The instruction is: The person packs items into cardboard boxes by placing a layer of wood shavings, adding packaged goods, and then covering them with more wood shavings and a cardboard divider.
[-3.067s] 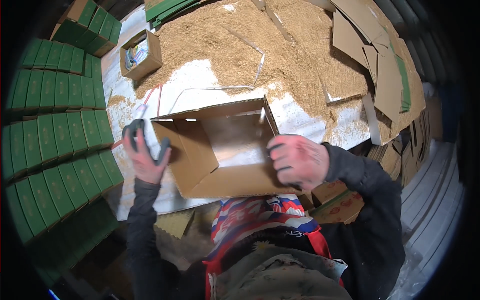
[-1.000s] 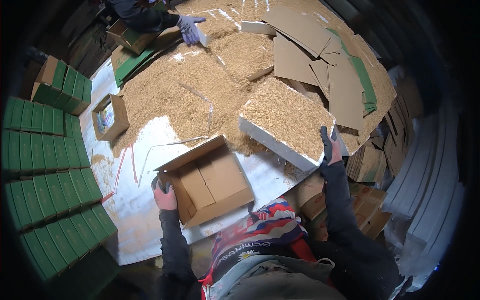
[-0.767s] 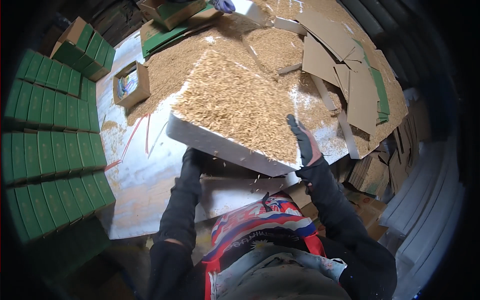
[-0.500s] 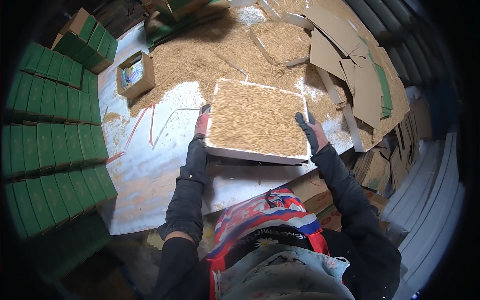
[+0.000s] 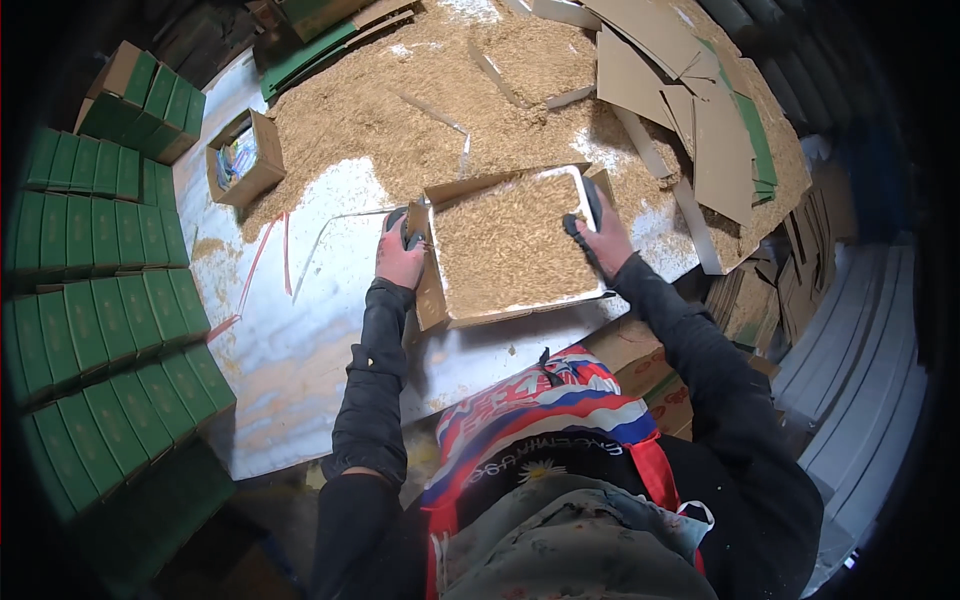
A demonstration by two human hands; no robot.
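Observation:
A white-rimmed tray or inner box (image 5: 535,304), heaped with loose tan husk-like bits (image 5: 510,240), sits tilted within an opened cardboard box (image 5: 431,290) on the table before me. My left hand (image 5: 401,258), in a dark fingerless-looking glove, grips the cardboard box's left wall. At the right side, my right hand (image 5: 606,240) is closed over the tray's white rim, its thumb on the inner side and the other fingers outside near the cardboard. How deep the tray sits is hidden by its contents.
Green cartons (image 5: 105,320) stand stacked at the left. A small cardboard box (image 5: 262,172) with colourful packets is at the table's back left. Loose husk (image 5: 370,130) covers the far table, with flattened cardboard (image 5: 725,170) at right. Red strips (image 5: 262,265) lie left on the white table (image 5: 310,390).
The filled tray was held between both hands with no cardboard walls showing around it; now it is lower, inside the cardboard box. My left hand has shifted onto the box's wall.

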